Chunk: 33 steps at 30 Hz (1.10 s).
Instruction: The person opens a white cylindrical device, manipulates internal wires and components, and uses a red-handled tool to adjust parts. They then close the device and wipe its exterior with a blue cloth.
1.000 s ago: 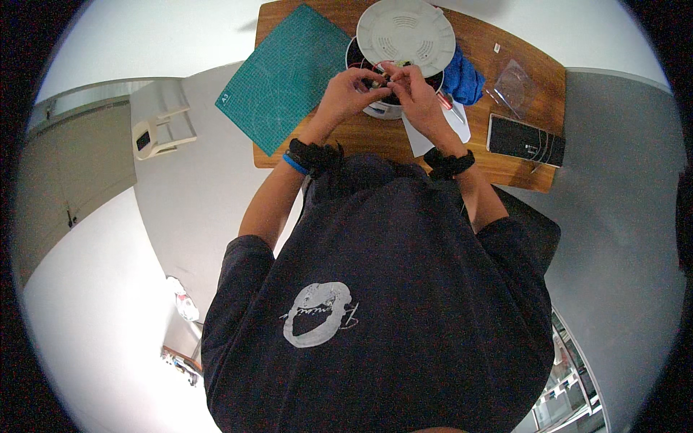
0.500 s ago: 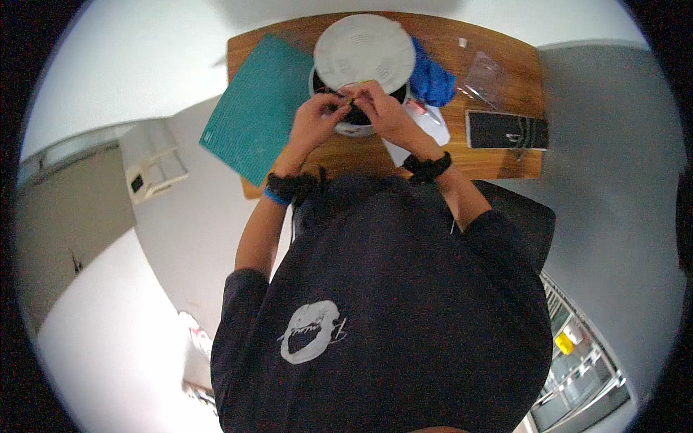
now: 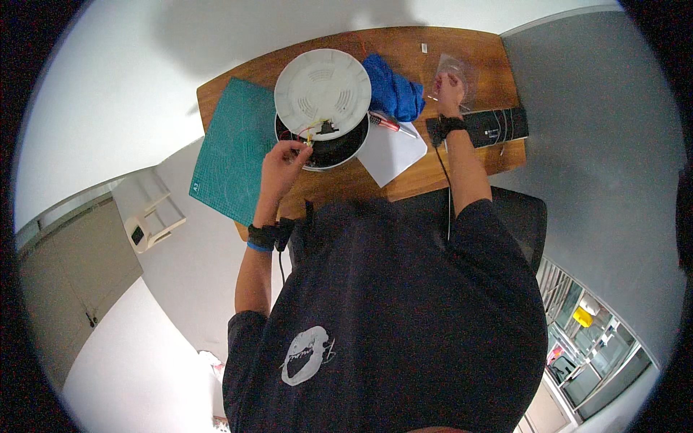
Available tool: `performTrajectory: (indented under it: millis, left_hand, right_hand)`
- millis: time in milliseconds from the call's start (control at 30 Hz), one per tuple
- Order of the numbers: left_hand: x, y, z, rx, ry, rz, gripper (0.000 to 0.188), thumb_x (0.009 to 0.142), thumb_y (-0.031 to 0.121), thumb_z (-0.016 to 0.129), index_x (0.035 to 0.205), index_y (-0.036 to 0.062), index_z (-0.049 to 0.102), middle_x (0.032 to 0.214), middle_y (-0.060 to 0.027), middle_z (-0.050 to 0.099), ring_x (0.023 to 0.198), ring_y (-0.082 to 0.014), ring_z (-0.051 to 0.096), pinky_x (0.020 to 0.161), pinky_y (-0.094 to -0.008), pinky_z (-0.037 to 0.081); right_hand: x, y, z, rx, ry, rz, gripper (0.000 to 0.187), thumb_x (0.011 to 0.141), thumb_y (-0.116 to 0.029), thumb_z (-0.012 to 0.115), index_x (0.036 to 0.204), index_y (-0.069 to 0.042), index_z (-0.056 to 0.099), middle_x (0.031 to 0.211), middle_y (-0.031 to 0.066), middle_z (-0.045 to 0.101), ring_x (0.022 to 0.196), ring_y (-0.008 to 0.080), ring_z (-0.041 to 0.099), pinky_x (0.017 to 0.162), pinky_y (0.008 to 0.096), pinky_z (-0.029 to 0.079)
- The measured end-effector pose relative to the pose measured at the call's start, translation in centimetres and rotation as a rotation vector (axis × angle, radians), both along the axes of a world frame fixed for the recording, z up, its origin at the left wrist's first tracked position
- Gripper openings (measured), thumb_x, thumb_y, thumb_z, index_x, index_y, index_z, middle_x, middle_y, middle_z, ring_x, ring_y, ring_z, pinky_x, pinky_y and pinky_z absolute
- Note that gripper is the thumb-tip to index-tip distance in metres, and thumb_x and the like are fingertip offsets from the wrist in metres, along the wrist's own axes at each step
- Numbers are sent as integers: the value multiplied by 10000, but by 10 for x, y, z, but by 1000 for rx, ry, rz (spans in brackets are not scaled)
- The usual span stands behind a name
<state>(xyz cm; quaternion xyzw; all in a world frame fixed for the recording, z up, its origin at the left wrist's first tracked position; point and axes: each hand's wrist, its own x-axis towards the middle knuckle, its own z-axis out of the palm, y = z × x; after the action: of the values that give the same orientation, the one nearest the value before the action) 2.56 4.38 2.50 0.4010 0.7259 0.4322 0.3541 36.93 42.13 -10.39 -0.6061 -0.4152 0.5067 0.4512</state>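
Note:
A round white plastic cover [image 3: 321, 83] with slotted vents leans over the dark inside of a round housing [image 3: 354, 148]. At its near edge, my left hand [image 3: 283, 167] pinches a small yellow wire connector [image 3: 310, 140], with thin red wire beside it. Over at the right of the table, my right hand [image 3: 450, 94] is down at a clear plastic bag [image 3: 463, 66], its fingers bent and a little apart. I cannot see anything held in it.
A green cutting mat [image 3: 227, 151] lies to the left. Right of the housing are a blue cloth [image 3: 393, 90], a red-handled screwdriver [image 3: 390, 123] and white paper [image 3: 397, 155]. A flat black box [image 3: 498, 126] and a small white piece [image 3: 424, 48] are farther right.
My right hand has left the housing and moved right to the clear bag. My left hand stays near the housing's front edge. The whole view has shifted slightly.

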Motion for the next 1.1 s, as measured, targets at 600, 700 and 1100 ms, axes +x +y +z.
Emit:
performTrajectory:
  millis: [600,700,1100]
  left_hand:
    - [-2,15,24,1,-55,5,160,915,166,811,993,39,752,983,-45,716,746,-114,609,690,-272,499]
    - [0,18,31,-9,-28,-13,163,913,172,812,1000,46,755,983,-48,718,751,-122,615,696,-280,504]
    - [0,13,24,-44,-46,-29,237,924,233,802,1058,44,752,1010,-95,743,824,-181,697,715,-323,548]
  right_hand:
    - [84,41,-86,24,-1274,632,193,787,-223,841,873,-69,763,958,211,747,948,405,718,807,495,567]
    - [93,41,-108,43,-1239,626,197,758,-210,852,820,-49,757,892,219,745,896,415,722,777,497,564]
    - [31,4,-11,243,-851,562,188,960,-182,698,1017,-5,720,864,131,750,807,242,724,714,388,563]
